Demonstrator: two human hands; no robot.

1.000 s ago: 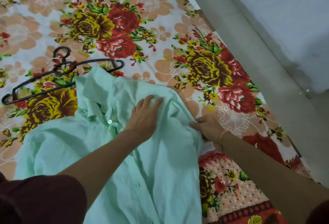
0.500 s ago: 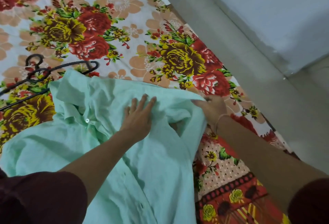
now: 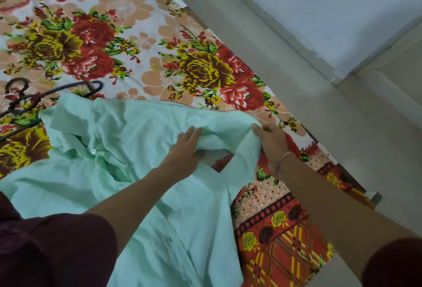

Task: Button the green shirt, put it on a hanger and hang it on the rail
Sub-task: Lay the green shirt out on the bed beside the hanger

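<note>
A pale green shirt point(image 3: 127, 172) lies spread on a bed covered by a floral bedsheet point(image 3: 141, 42), filling the near left part of the bed and running toward its right edge. Its collar point(image 3: 68, 131) sits rumpled at the far left of the garment, with one white button point(image 3: 93, 151) showing just below it; whether the placket lower down is fastened cannot be told. The left hand point(image 3: 185, 152) reaches across the cloth and grips a raised fold of the shirt, fingers over the top and thumb tucked beneath. The right hand point(image 3: 271, 143) is closed on the shirt's outer edge close to the right edge of the bed, pinching the fabric so that it lifts; between the two hands the cloth arches up and a patch of the bedsheet shows through the gap under it. A thin bangle point(image 3: 282, 161) circles the right wrist. A black hanger point(image 3: 48, 95) lies flat on the bedsheet beyond the collar, toward the left edge, its near part hidden under the shirt. Dark maroon sleeves point(image 3: 57, 250) cover both upper arms.
</note>
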